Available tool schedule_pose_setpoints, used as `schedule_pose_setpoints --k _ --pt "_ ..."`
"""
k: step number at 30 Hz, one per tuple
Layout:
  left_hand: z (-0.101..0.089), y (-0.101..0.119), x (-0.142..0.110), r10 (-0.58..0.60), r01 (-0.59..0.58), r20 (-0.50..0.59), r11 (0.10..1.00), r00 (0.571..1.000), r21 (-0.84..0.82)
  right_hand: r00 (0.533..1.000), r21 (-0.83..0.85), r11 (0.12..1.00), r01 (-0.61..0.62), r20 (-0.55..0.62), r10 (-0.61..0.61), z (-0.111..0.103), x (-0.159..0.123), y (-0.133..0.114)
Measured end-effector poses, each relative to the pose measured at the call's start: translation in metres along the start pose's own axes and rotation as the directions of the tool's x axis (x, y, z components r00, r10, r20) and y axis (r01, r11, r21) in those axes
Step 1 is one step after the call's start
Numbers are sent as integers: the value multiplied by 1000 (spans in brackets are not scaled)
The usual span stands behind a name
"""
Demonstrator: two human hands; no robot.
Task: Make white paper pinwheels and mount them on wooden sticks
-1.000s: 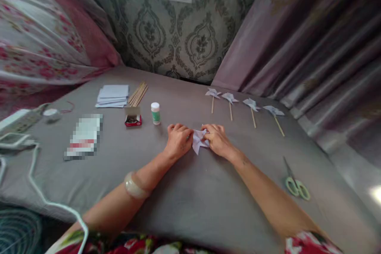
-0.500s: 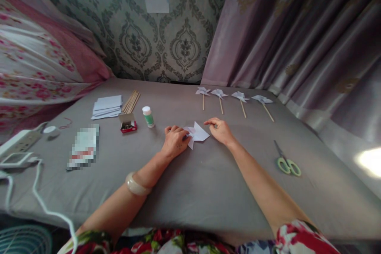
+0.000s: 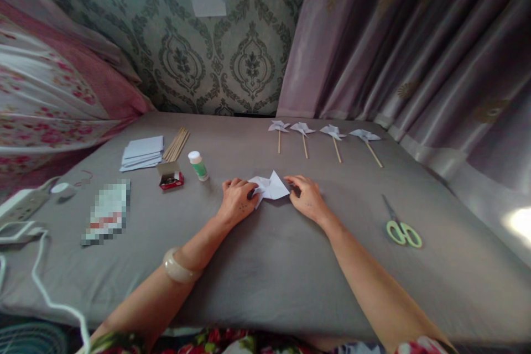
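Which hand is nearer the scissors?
Right. The right hand is left of the scissors and slightly farther from the person; the left hand is farther left, at the folded paper.

Dim, muted light surrounds you, sinking to near-black in the folds of the curtain [image 3: 415, 38] at upper right, while a patch of glare [image 3: 520, 224] burns white at the right edge. Soft shadows lie beneath the folded paper [image 3: 270, 187] and your right hand [image 3: 307, 200] — fine detail is smeared, the wide lens stretches your view's edges, and coarse pixels mask a packet [image 3: 108, 207] at left.
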State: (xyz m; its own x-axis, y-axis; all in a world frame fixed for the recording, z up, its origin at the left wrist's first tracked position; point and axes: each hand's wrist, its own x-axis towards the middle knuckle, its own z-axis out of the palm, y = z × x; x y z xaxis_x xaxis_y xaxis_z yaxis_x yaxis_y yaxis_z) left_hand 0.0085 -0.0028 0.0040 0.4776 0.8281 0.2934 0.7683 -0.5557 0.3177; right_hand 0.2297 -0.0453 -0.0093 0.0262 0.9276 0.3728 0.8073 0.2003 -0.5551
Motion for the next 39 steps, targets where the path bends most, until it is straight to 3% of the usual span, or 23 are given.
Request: schedule_pose_setpoints --k 7,16,22,26,32,39 --pt "-5 -2 2 -14 14 -3 999 1000 -36 989 -83 986 146 -13 -148 -3 -5 -11" --pt "-4 -5 4 -19 17 -22 996 1000 -82 942 -196 931 309 -69 -328 -5 -6 -18" --pt "-5 -3 2 6 -16 -112 996 994 -90 951 -339 893 295 9 -310 -8 -9 -28" --pt "-8 2 -1 96 -110 -162 991 982 -81 947 -393 865 314 61 -316 -7 -11 -35" --pt "-10 9 -5 235 -238 -92 971 968 -24 940 -429 837 340 137 -312 -2 -16 -49" --pt "-12 11 -7 304 -302 -39 952 952 39 969 -484 842 239 69 -235 4 -21 -56"
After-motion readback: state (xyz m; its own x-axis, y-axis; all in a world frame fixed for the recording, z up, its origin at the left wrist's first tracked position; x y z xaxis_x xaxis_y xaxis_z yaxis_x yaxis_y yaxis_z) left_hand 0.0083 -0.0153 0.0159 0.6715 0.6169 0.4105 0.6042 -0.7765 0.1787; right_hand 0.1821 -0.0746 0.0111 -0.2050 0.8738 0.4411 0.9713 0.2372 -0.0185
